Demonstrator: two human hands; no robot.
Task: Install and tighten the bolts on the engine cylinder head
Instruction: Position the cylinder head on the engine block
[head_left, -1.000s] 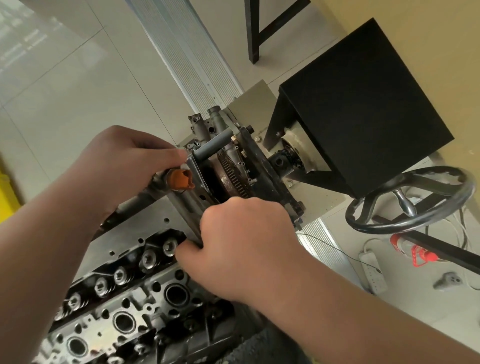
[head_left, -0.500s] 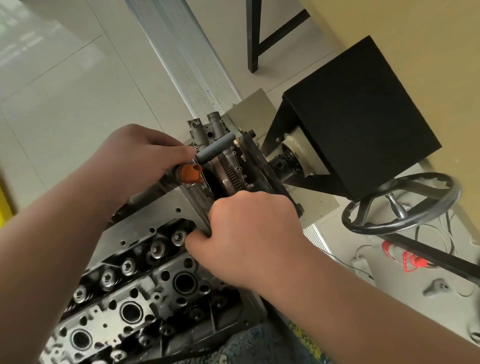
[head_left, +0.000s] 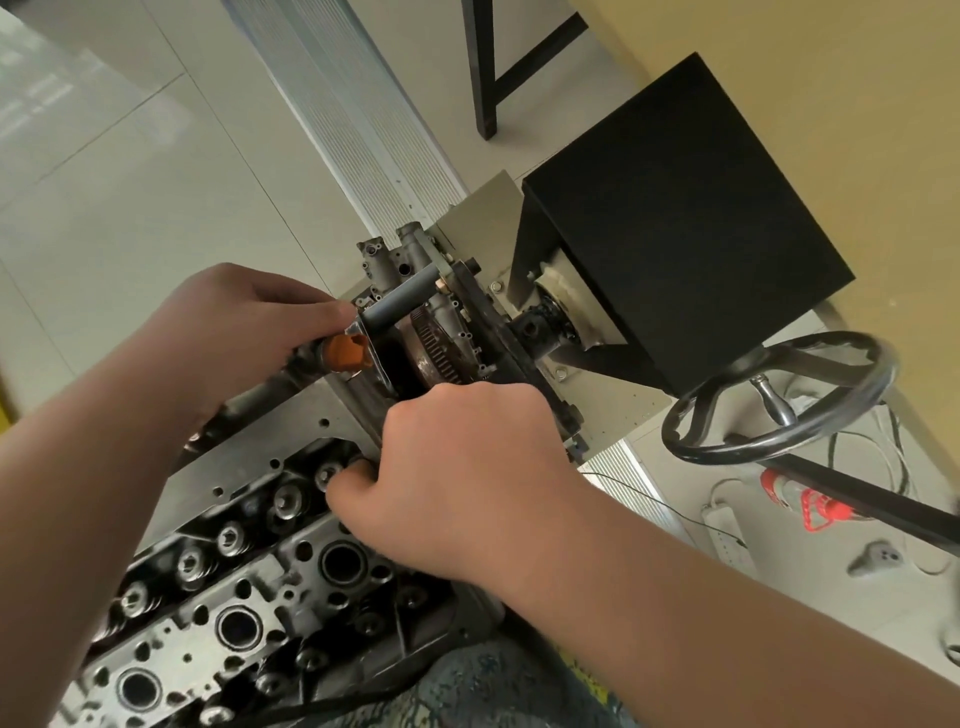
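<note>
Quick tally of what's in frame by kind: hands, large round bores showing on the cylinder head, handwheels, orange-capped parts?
hands: 2, left hand and right hand
large bores in view: 3
handwheel: 1
orange-capped part: 1
Total: 7

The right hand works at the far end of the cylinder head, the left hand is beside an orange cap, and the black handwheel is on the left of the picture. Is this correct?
Not quite. The head view shows the black handwheel on the right of the picture, not the left. The rest holds: the right hand is at the far end of the cylinder head, and the left hand is beside the orange cap.
</note>
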